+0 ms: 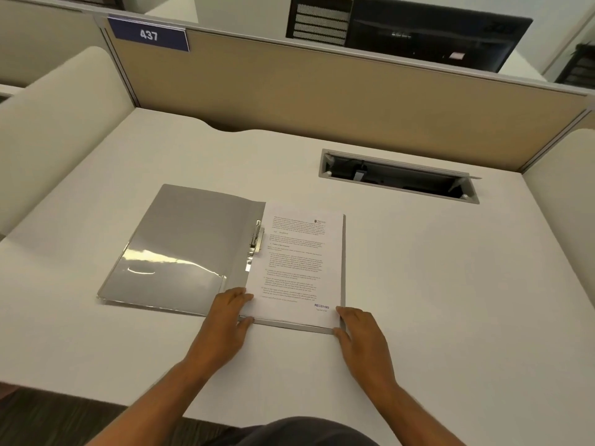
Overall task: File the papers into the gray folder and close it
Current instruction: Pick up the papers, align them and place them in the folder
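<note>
The gray folder lies open flat on the white desk, its left cover showing a clear inner pocket. A stack of printed papers rests on the folder's right half, beside the metal clip at the spine. My left hand grips the stack's near left corner, thumb under the edge and fingers on top. At the near right corner, my right hand pinches the papers and folder edge the same way.
A recessed cable tray is open in the desk behind the folder to the right. A tan partition closes off the back, with cream side panels left and right. The desk's front edge is close below my arms.
</note>
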`<state>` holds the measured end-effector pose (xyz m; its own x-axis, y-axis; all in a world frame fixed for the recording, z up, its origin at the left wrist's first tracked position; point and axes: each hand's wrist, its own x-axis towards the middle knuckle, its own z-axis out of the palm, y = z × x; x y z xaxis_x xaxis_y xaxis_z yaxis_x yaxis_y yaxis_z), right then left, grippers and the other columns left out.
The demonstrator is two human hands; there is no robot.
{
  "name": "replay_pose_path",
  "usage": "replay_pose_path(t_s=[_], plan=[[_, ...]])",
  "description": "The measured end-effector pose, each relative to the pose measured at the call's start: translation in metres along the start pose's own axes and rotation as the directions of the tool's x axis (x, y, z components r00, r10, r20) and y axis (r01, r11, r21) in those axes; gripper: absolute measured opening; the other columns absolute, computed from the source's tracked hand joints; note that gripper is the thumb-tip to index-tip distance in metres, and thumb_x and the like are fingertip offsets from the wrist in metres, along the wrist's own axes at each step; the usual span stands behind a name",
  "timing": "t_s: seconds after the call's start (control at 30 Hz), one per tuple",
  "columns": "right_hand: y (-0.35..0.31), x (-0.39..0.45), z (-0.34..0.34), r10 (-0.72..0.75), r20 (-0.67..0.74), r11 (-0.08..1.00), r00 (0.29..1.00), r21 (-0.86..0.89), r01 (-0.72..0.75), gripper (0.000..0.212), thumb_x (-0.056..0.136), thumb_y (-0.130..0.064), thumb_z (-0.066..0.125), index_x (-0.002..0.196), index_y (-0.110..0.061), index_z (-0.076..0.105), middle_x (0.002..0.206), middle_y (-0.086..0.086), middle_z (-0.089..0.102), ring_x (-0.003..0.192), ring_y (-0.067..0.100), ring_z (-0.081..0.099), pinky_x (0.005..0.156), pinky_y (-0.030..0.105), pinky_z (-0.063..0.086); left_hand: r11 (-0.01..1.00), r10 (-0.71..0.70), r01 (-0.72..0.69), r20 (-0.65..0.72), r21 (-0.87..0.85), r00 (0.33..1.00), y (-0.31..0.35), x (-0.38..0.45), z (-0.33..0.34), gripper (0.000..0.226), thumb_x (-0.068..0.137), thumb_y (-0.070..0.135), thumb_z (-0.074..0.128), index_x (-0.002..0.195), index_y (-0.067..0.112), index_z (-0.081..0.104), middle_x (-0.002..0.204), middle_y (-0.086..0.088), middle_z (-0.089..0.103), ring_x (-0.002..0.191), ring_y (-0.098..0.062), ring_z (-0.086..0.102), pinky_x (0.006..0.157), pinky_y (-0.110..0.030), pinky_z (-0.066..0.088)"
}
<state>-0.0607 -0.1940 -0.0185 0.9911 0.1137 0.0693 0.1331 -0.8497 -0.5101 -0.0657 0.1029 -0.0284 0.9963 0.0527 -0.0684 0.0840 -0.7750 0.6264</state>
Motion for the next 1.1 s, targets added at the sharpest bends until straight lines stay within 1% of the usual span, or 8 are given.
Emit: replay_pose_path(t_s=[0.23,0.5,0.6,0.73,0.83,0.93,1.0,1.1], plan=[[0.001,-0.002,0.005,-0.036,-0.040,0.998,0.999,-0.045,0.034,0.037,0.084,-0.013,0.077,0.120,-0.011,0.067,0.117,0.005,0.069,0.101,0.024,0.069,0.077,0.039,0.060,1.000,-0.020,0.020,-0.019,-0.021,1.000,0.004,0.002,-0.001,0.042,0.089,0.015,0.069,0.128,0.016,0.057,0.135,-0.004,0.053,0.123,-0.022,0.051,0.103,-0.032,0.043],[0.004,-0.004,0.004,-0.094,-0.050,0.992,0.994,-0.091,0.090,0.039,0.080,-0.010,0.081,0.118,-0.008,0.069,0.116,0.008,0.070,0.100,0.024,0.069,0.076,0.041,0.062,0.999,-0.001,-0.001,-0.043,-0.045,0.999,0.005,0.000,-0.004,0.038,0.089,0.014,0.068,0.126,0.014,0.059,0.132,-0.005,0.053,0.120,-0.022,0.053,0.100,-0.029,0.043],[0.005,-0.005,0.004,-0.104,-0.058,0.991,0.993,-0.088,0.098,0.041,0.079,-0.011,0.082,0.118,-0.007,0.069,0.116,0.008,0.070,0.101,0.024,0.069,0.078,0.039,0.060,0.998,0.000,-0.004,-0.055,-0.066,0.998,0.005,-0.004,-0.006,0.046,0.086,0.016,0.072,0.129,0.016,0.056,0.136,-0.005,0.051,0.123,-0.022,0.051,0.101,-0.031,0.043],[0.007,-0.009,0.006,-0.107,-0.070,0.993,0.992,-0.048,0.104,0.039,0.078,-0.011,0.083,0.114,-0.009,0.068,0.112,0.005,0.070,0.097,0.023,0.068,0.080,0.033,0.058,0.994,-0.069,0.061,-0.089,-0.090,0.994,0.004,-0.010,-0.008,0.053,0.084,0.020,0.075,0.132,0.014,0.054,0.136,-0.009,0.053,0.122,-0.027,0.053,0.100,-0.038,0.045],[0.012,-0.018,0.008,-0.130,-0.065,0.991,0.989,-0.030,0.128,0.031,0.080,-0.014,0.081,0.107,-0.013,0.066,0.108,0.000,0.067,0.094,0.020,0.065,0.081,0.029,0.056,0.991,-0.096,0.086,-0.101,-0.102,0.990,0.003,-0.011,-0.009,0.051,0.083,0.019,0.076,0.129,0.012,0.055,0.131,-0.012,0.056,0.117,-0.030,0.057,0.098,-0.043,0.048],[0.018,-0.026,0.012,-0.160,-0.056,0.986,0.986,-0.053,0.157,0.030,0.080,-0.016,0.081,0.106,-0.013,0.068,0.113,0.000,0.066,0.100,0.018,0.063,0.091,0.023,0.048,0.992,-0.079,0.067,-0.114,-0.102,0.990,0.004,-0.012,-0.009,0.047,0.082,0.015,0.076,0.125,0.010,0.059,0.126,-0.013,0.059,0.112,-0.031,0.059,0.095,-0.041,0.049],[0.020,-0.028,0.013,-0.172,-0.054,0.983,0.984,-0.073,0.168,0.027,0.080,-0.015,0.081,0.104,-0.012,0.069,0.114,0.002,0.067,0.102,0.020,0.064,0.094,0.024,0.046,0.994,-0.063,0.051,-0.118,-0.100,0.991,0.005,-0.013,-0.007,0.043,0.082,0.013,0.076,0.122,0.010,0.061,0.124,-0.012,0.061,0.110,-0.030,0.060,0.094,-0.038,0.049],[0.019,-0.026,0.013,-0.173,-0.040,0.982,0.984,-0.086,0.170,0.022,0.081,-0.015,0.080,0.102,-0.013,0.071,0.116,0.003,0.068,0.105,0.022,0.063,0.092,0.032,0.053,0.994,-0.051,0.040,-0.113,-0.098,0.992,0.007,-0.014,-0.005,0.038,0.084,0.013,0.074,0.120,0.012,0.062,0.123,-0.009,0.060,0.110,-0.026,0.059,0.095,-0.032,0.046]])
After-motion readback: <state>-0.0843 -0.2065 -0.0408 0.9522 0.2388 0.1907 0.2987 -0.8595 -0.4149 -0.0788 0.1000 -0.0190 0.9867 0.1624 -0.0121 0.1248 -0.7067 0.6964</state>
